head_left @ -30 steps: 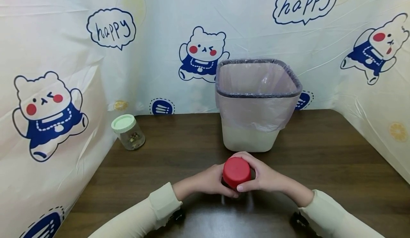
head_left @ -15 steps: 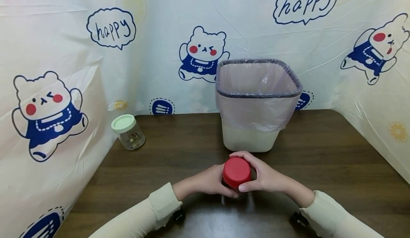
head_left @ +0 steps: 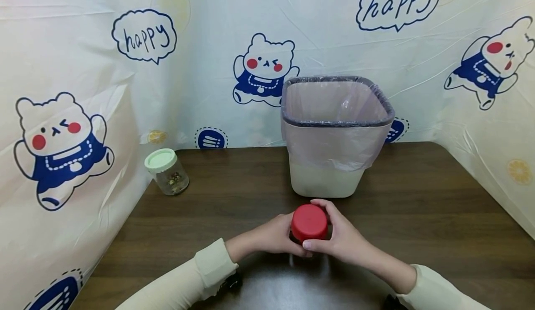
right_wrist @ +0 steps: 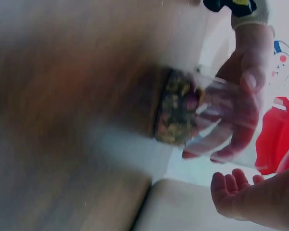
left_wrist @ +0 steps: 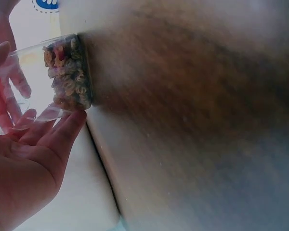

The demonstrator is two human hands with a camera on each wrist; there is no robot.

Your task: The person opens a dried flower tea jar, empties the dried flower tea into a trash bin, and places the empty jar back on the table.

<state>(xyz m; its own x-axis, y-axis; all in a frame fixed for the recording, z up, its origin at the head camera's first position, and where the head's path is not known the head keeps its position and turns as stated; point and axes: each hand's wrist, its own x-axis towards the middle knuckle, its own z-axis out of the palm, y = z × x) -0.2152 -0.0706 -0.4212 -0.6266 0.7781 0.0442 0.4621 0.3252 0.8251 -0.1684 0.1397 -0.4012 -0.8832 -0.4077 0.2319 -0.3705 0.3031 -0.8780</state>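
A clear jar (left_wrist: 33, 86) with a red lid (head_left: 309, 222) stands upright on the table in front of me. Dried, mixed brown and reddish pieces (left_wrist: 67, 77) fill its lower part. My left hand (head_left: 273, 235) wraps round the jar's clear body from the left, fingertips low on it in the left wrist view. From the right, my right hand (head_left: 342, 235) grips the red lid, thumb at the near side and fingers at the far side. Whether the lid sits tight or loose on the jar, I cannot tell.
Behind the hands stands a pale trash bin (head_left: 323, 180) lined with a translucent bag. A second clear jar (head_left: 172, 177) with a light green lid is at the table's left edge. A printed cloth (head_left: 209, 68) hangs round the table (head_left: 234, 194).
My right hand has turned round the lid: its thumb has shifted left, and its wrist and sleeve have swung down and outward. The left hand and the jar stay in place.
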